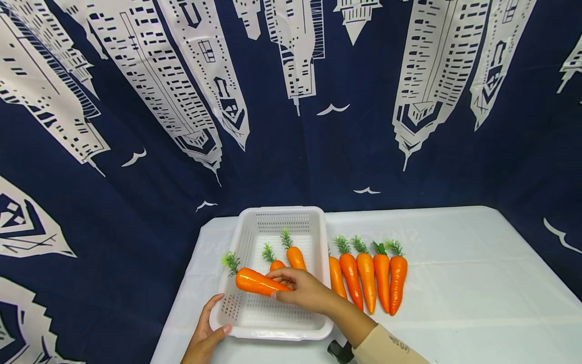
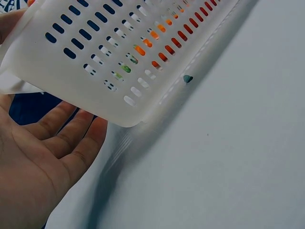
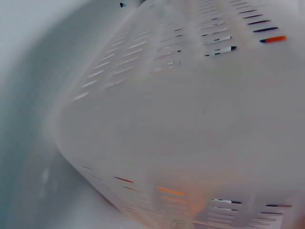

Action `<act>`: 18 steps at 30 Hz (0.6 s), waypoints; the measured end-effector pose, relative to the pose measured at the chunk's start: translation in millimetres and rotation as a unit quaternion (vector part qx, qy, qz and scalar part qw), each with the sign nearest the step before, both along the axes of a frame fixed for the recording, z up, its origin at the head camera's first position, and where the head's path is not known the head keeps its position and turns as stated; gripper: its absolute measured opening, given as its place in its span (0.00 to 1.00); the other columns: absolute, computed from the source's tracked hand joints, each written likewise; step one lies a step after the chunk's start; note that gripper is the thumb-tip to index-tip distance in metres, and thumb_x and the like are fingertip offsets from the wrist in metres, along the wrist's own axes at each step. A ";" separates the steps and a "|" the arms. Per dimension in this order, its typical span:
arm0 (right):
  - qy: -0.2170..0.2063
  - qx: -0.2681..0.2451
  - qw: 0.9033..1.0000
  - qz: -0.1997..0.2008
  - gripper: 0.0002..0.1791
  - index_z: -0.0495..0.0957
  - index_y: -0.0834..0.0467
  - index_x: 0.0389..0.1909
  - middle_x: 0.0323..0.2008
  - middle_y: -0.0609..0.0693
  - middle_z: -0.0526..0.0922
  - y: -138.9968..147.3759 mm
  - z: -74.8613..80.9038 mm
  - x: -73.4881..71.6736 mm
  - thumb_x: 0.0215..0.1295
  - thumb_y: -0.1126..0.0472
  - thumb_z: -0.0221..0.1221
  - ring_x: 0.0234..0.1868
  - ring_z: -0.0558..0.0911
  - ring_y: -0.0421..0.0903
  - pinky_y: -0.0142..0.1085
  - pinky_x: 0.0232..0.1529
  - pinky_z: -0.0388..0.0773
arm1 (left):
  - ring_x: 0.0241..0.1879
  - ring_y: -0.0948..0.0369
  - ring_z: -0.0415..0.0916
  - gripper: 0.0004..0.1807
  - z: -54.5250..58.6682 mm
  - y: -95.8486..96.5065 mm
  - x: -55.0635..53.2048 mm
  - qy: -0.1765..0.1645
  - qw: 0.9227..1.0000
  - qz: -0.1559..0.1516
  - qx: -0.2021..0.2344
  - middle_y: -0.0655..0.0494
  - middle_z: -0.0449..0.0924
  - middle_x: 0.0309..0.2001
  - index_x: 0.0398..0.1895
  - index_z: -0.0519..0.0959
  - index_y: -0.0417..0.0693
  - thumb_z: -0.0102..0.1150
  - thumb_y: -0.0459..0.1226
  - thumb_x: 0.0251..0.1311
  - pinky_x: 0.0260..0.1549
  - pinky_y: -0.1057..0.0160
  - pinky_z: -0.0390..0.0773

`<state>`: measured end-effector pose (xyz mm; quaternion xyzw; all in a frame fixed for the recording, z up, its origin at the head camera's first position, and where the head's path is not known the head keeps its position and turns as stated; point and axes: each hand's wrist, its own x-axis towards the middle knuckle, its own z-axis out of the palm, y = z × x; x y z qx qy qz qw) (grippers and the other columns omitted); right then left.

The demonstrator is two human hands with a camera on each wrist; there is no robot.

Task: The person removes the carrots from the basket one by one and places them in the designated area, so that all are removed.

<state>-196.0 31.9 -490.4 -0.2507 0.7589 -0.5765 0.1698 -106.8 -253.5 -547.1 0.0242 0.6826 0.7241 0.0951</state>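
carrot (image 1: 256,282) held over a white basket (image 1: 268,334), its thick end unsupported

at the lower centre of the frame, the carrot is gripped near its narrow end by the right hand (image 1: 303,292), with its leafy top pointed to the upper left. in the head view the left rim is overlapped by the greens; whether it is touched cannot be told. the basket's lower-left corner is held between thumb and fingers of the left hand (image 1: 206,331). two carrots (image 1: 296,258) are seen inside, beyond the held one; five more carrots (image 1: 366,278) are laid in a row on the bench (image 1: 464,283), right of the basket.

a firm pinch seems called for, lest the heavy end swing down. if it is to be set inside, the carrot would best be turned until the greens clear the rim, lowered beside the other two rather than dropped, and released only once borne by the basket floor. the corner should be steadied without the basket being tipped.
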 end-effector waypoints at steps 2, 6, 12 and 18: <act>0.005 -0.004 1.000 -0.008 0.20 0.81 0.45 0.57 0.48 0.45 0.85 0.4 0.7 1.1 0.63 0.57 0.66 0.45 0.81 0.40 0.29 0.45 0.77 | 0.60 0.80 0.64 0.42 -0.4 0.0 0.1 0.001 1.000 -0.001 0.001 0.39 0.33 0.78 0.78 0.43 0.49 0.54 0.29 0.67 0.55 0.75 0.71; 0.014 -0.008 0.999 -0.032 0.20 0.81 0.45 0.57 0.49 0.45 0.84 1.5 2.7 3.1 0.64 0.56 0.66 0.47 0.81 0.41 0.30 0.49 0.77 | 0.60 0.79 0.64 0.42 -1.5 -0.5 0.2 0.009 1.000 -0.005 0.006 0.37 0.33 0.77 0.78 0.43 0.47 0.53 0.28 0.67 0.55 0.75 0.72; -0.002 -0.025 0.998 -0.058 0.21 0.81 0.50 0.58 0.51 0.51 0.84 2.7 5.7 4.5 0.65 0.55 0.66 0.46 0.81 0.42 0.31 0.46 0.78 | 0.60 0.78 0.65 0.42 -2.5 -0.7 0.3 0.016 1.000 -0.010 0.012 0.37 0.35 0.76 0.78 0.43 0.47 0.53 0.28 0.67 0.55 0.75 0.72; -0.023 -0.040 0.995 -0.088 0.23 0.80 0.52 0.60 0.51 0.55 0.84 4.7 10.0 9.7 0.64 0.55 0.67 0.39 0.78 0.43 0.30 0.35 0.77 | 0.60 0.73 0.67 0.41 -2.6 0.8 0.5 0.025 0.999 -0.011 0.019 0.38 0.38 0.74 0.78 0.43 0.47 0.52 0.27 0.67 0.55 0.73 0.73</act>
